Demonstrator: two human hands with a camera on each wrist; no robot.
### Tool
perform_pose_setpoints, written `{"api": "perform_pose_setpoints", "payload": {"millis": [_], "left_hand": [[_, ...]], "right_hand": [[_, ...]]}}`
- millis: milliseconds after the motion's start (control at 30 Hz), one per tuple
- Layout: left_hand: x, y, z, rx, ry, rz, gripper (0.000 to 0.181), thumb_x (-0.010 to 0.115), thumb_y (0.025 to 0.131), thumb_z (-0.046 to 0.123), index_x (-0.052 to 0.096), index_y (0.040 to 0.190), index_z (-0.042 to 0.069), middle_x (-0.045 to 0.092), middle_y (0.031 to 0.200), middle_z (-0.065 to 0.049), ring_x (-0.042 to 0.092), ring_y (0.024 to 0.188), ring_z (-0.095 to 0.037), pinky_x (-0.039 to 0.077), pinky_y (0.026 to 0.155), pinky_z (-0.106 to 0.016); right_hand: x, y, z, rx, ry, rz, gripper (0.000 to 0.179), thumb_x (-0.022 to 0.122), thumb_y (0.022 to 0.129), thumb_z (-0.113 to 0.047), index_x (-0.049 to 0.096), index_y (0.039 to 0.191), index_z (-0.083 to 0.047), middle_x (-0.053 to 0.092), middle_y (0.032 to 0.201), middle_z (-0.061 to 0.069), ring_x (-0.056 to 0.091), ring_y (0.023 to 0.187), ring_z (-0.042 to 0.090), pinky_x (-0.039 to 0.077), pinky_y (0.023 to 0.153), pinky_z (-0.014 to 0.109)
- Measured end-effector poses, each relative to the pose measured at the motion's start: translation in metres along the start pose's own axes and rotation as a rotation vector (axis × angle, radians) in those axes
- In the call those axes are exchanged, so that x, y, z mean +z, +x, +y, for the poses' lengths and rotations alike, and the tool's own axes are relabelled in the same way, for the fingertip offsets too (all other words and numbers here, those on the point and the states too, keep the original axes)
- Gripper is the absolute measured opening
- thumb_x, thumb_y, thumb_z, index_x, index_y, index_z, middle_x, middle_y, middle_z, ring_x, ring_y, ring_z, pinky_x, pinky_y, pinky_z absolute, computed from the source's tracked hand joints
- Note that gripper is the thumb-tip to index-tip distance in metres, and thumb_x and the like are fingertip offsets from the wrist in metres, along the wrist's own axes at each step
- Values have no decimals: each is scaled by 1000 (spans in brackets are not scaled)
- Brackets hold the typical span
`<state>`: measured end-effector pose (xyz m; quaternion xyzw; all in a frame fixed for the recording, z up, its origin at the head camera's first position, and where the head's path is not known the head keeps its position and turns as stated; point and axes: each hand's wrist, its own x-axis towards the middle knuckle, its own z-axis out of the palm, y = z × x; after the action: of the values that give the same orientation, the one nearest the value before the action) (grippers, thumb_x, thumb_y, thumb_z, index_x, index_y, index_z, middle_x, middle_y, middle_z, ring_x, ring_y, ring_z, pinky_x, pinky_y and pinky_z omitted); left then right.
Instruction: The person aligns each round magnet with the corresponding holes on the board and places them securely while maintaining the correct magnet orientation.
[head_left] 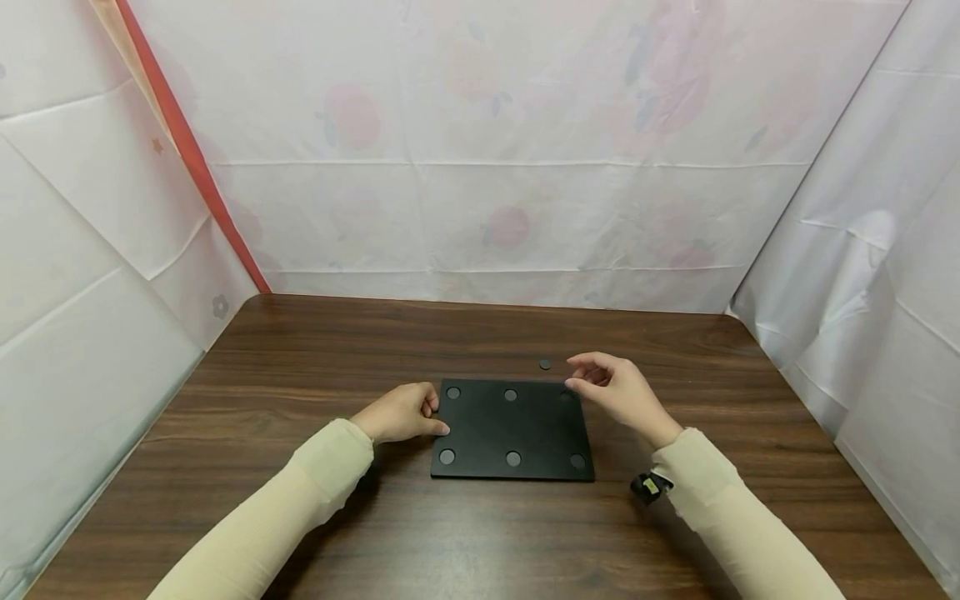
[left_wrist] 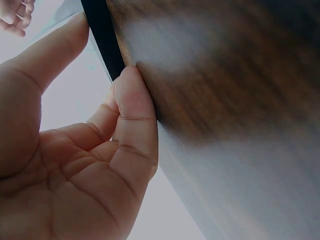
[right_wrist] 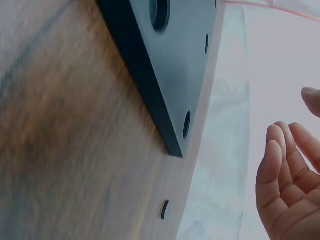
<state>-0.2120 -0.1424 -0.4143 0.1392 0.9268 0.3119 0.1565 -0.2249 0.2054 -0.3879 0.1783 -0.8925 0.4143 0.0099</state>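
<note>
A flat black rectangular board [head_left: 517,429] lies on the table, with several round recesses in two rows on its top. My left hand [head_left: 405,414] grips its left edge, thumb on the top face. The left wrist view shows the dark side of the board [left_wrist: 104,40] between thumb and fingertips. Over the far right corner hovers my right hand [head_left: 618,396], fingers loosely bent, thumb and index finger apart. Nothing shows between the fingers of the right hand [right_wrist: 292,185] in its wrist view. A small dark disc [head_left: 545,364] lies just beyond the board's far edge.
The brown wood-grain table [head_left: 360,333] meets a pale fruit-patterned curtain [head_left: 465,192] at the back. White sheets [head_left: 885,275] hang at both sides. A small black device [head_left: 649,487] sits at the right wrist.
</note>
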Motion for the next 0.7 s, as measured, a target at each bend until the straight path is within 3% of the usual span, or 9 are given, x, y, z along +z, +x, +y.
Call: {"api": "perform_pose_setpoints", "payload": {"millis": [333,700], "left_hand": [[1,1,-1,2,-2,-2,33,81,81,21,55,93,4,54,84,-5,49,76,-16,41,68,-29],[1,1,-2,-1,-4,-4,33,81,81,22,55,93,5,53,85,-5,49,76,-16,40,68,-30]], "right_hand": [[-12,13,23,35,-33,63,42,68,94,-29,59,131,-11,66,110,10,63,94,21,52,81,32],[-23,28,44,56,-47,116,47,68,94,-30,56,134,-8,64,114,13,62,96,25,51,77,28]]}}
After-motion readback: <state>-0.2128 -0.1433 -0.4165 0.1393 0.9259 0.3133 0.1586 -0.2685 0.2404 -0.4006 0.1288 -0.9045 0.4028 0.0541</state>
